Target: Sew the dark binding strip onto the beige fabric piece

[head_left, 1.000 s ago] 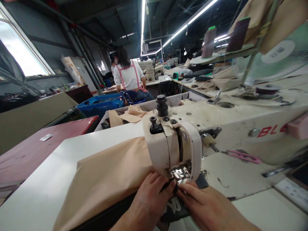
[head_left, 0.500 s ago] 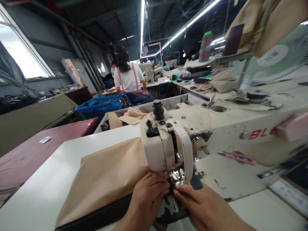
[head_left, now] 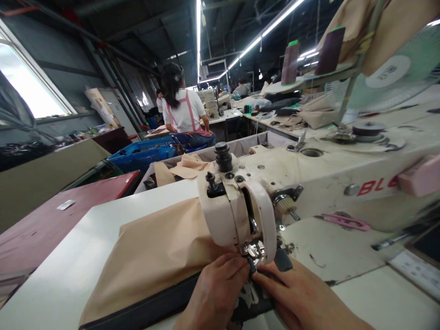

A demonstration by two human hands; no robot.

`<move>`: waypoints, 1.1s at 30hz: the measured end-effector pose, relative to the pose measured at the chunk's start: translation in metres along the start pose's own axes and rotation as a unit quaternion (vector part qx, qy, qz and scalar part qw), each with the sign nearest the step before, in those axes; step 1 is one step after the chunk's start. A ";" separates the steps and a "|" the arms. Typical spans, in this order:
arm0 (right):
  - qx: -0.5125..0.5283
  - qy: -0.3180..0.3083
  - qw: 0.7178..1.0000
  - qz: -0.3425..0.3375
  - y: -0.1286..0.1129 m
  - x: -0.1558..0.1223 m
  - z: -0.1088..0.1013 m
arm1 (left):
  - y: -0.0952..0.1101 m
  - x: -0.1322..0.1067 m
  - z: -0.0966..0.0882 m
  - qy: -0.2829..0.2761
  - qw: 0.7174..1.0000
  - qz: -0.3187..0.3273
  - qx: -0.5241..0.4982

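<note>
A white industrial sewing machine (head_left: 237, 206) stands in front of me, its metal presser foot (head_left: 254, 250) low over the work. Tan fabric (head_left: 161, 243) with a black strip (head_left: 147, 305) along its near edge lies on the left of the machine head. My left hand (head_left: 222, 284) is closed, fingers bunched on the dark edge of the fabric just before the presser foot. From the other side, my right hand (head_left: 292, 286) pinches the same dark edge, its fingertips almost meeting the left ones. The needle point is hidden.
Pink thread snips (head_left: 347, 222) lie on the machine bed at the right. Thread cones (head_left: 290, 64) and a fan (head_left: 388, 78) stand behind. Beyond the white table (head_left: 103, 229) are a fabric-filled bin (head_left: 237, 146), a blue basket (head_left: 144, 151) and a seated person (head_left: 185, 110).
My left hand has shifted slightly right and closer to the presser foot, the fabric's black edge going with it. My right hand stays nearly in place. The view has tilted a little.
</note>
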State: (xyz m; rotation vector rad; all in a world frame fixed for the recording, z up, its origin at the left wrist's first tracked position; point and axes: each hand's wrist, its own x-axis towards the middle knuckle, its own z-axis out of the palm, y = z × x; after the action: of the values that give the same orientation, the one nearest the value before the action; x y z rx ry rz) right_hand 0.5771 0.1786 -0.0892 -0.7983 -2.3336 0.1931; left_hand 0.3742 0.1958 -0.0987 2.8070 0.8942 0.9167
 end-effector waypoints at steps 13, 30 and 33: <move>0.001 -0.030 0.999 0.031 0.000 -0.003 -0.010 | 0.007 0.005 -0.007 0.022 0.998 -0.032 -0.051; 0.054 -0.030 0.993 0.096 0.004 -0.006 -0.011 | 0.013 0.008 -0.002 0.035 0.999 -0.017 0.008; 0.019 -0.049 0.996 0.071 0.003 -0.008 -0.009 | 0.016 0.008 -0.005 0.033 0.999 -0.020 -0.002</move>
State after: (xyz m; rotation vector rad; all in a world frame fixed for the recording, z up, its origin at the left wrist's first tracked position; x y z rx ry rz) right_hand 0.5889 0.1758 -0.0881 -0.9556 -2.3577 0.3448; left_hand 0.3851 0.1866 -0.0870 2.7591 0.9525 1.0095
